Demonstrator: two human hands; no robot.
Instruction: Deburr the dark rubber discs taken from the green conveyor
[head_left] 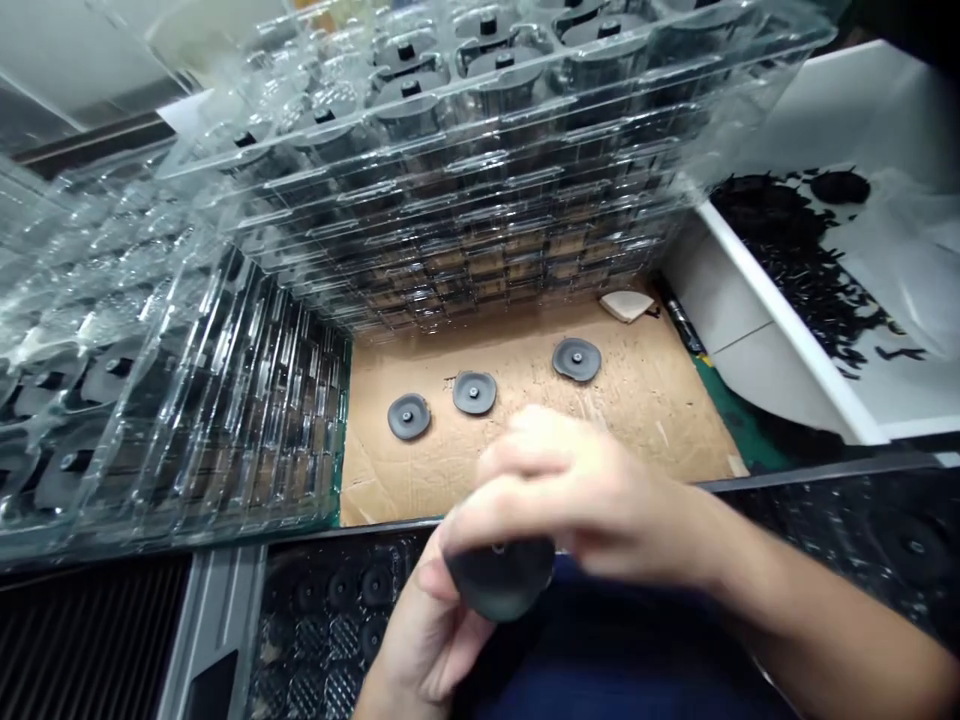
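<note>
My left hand (435,625) is closed round the edge of a dark grey, rounded rubber-like disc (501,590), held low in front of my body. The disc's top part is hidden behind my right hand (562,490), which lies over it with curled fingers, somewhat blurred. Whatever those right fingertips pinch is out of sight. Beyond my hands, three similar grey pieces lie on the cardboard sheet (645,440): a left disc (401,425), a middle disc (465,402) and a right disc (585,370), each with a small metal-looking centre.
A tall stack of clear plastic trays (480,200) holding grey parts stands behind the cardboard, and another tray stack (225,400) at left. At right, a white box (795,330) contains black scraps (795,240). A pen-like tool (679,315) and a pale wedge-shaped piece (626,305) lie near it.
</note>
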